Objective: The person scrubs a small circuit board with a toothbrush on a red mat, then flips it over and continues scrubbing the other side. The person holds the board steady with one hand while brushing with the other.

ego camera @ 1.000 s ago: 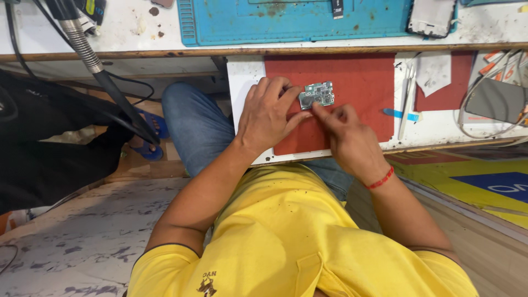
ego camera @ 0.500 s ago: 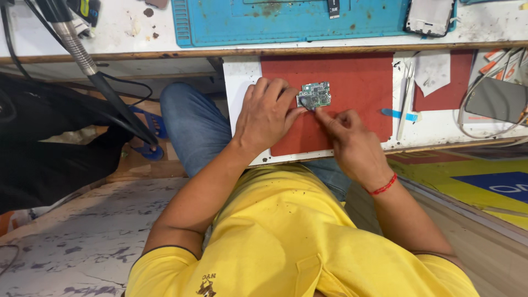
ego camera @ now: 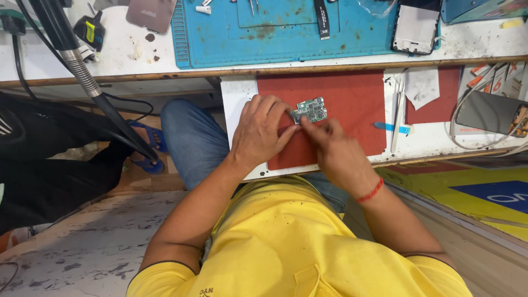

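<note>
A blue work mat [ego camera: 286, 27] tops the bench; at its six o'clock, on a red pad [ego camera: 352, 104], the left hand [ego camera: 261, 132] and right hand [ego camera: 338, 151] pinch a small green circuit board [ego camera: 309, 110] — fingertips closed on its edges — tweezers [ego camera: 397, 118] at three o'clock.

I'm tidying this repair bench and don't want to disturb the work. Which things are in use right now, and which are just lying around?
In use:
left hand and right hand, both on the small green circuit board
red mat under the board

Lying about:
blue work mat
phone frame
tweezers
blue pry tool
dark phone with cable
</note>
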